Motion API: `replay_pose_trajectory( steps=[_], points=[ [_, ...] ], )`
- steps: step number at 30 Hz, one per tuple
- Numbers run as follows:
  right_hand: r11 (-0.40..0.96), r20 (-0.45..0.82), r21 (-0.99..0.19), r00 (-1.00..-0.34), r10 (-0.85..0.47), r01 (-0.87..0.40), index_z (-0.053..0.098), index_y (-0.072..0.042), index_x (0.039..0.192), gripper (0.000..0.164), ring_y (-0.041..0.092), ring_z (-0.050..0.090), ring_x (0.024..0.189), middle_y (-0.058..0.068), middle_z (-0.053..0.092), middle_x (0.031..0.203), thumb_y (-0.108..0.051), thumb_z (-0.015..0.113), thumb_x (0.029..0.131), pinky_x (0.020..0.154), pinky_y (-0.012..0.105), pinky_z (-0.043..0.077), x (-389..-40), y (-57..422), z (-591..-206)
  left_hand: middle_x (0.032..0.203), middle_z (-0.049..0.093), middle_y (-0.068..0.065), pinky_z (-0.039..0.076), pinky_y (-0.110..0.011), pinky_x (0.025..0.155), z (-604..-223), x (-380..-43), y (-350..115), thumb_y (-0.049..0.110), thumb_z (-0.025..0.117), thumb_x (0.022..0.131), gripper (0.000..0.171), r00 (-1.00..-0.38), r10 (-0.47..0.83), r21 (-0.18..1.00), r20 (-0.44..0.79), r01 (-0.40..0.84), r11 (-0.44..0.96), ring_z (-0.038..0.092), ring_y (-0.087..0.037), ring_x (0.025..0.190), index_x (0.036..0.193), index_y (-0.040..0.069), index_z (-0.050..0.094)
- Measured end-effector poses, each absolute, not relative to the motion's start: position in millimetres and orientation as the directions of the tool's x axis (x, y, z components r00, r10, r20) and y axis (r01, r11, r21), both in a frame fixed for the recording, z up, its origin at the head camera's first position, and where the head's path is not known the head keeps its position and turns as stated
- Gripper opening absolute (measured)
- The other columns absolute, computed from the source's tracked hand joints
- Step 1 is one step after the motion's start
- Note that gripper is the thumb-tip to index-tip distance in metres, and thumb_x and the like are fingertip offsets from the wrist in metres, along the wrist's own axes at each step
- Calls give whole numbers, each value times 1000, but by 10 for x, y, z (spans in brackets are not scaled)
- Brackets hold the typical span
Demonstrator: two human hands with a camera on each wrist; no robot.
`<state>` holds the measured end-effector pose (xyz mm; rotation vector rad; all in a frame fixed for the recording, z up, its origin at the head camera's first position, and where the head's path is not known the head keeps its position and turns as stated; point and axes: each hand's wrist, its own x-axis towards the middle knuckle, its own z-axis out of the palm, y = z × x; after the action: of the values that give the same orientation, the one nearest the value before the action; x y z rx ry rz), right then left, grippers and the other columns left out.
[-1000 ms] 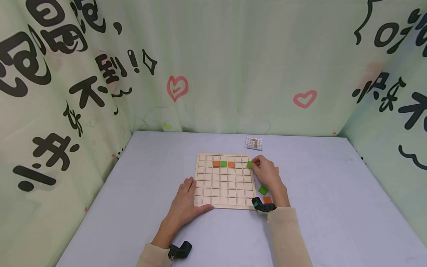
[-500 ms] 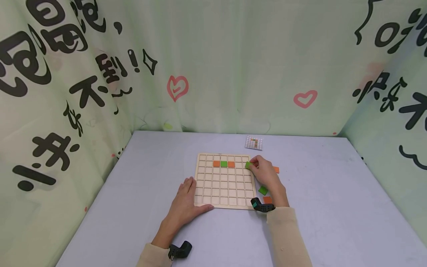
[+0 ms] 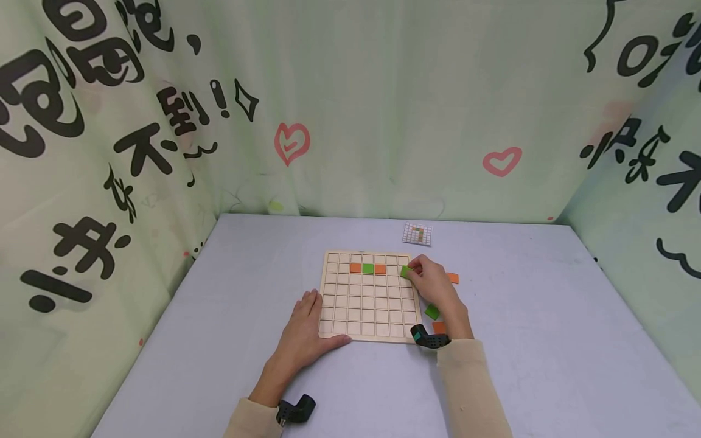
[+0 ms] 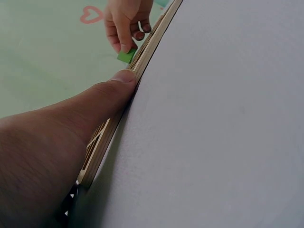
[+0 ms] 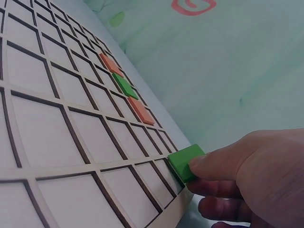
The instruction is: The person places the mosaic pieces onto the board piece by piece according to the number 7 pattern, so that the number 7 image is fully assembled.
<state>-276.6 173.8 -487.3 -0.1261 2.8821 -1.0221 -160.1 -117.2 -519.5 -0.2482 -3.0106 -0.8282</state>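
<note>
A wooden grid board (image 3: 356, 331) lies flat on the table. In one of its far rows sit an orange tile (image 3: 355, 268), a green tile (image 3: 368, 268) and another orange tile (image 3: 380, 269), side by side. My right hand (image 3: 432, 283) pinches a green square tile (image 5: 186, 161) between thumb and fingers, close over the board's right edge. The tile is tilted and overlaps the right-hand cells in the right wrist view. My left hand (image 3: 301, 331) rests at the board's near left corner, fingers straight along the left side and thumb along the near edge.
Right of the board lie a loose green tile (image 3: 432, 312), an orange tile (image 3: 440, 328) partly hidden by the wrist camera, and another orange tile (image 3: 453, 278) behind the right hand. A small patterned grid card (image 3: 417, 234) lies beyond the board. Printed curtains (image 3: 394, 109) surround the table.
My right hand has shifted slightly left with the green tile, bringing it further over the board's right columns. My left hand and the placed tiles stay where they were.
</note>
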Motion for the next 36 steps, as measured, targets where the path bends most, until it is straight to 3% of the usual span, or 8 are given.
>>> replay_pose_trajectory(
  steps=[28, 36],
  points=[
    [733, -4, -671, -989, -147, -107, 58, -5, 123, 23, 25, 59, 95, 13, 65, 111, -16, 52, 104, 83, 38, 52, -2749, 1545, -4877, 162, 29, -23, 23, -49, 127, -5206, -1607, -1167, 70, 72, 77, 116, -987, 152, 491, 60, 162, 856, 24, -37, 154, 154, -6, 31],
    [721, -3, -680, -982, -189, -137, 61, -6, 119, 20, 22, 60, 93, 9, 66, 105, -14, 57, 102, 81, 35, 52, -2748, 1473, -4880, 162, 29, -23, 23, -49, 127, -5211, -1608, -1164, 71, 72, 76, 117, -987, 149, 492, 55, 157, 857, 24, -37, 154, 154, -6, 30]
  ],
)
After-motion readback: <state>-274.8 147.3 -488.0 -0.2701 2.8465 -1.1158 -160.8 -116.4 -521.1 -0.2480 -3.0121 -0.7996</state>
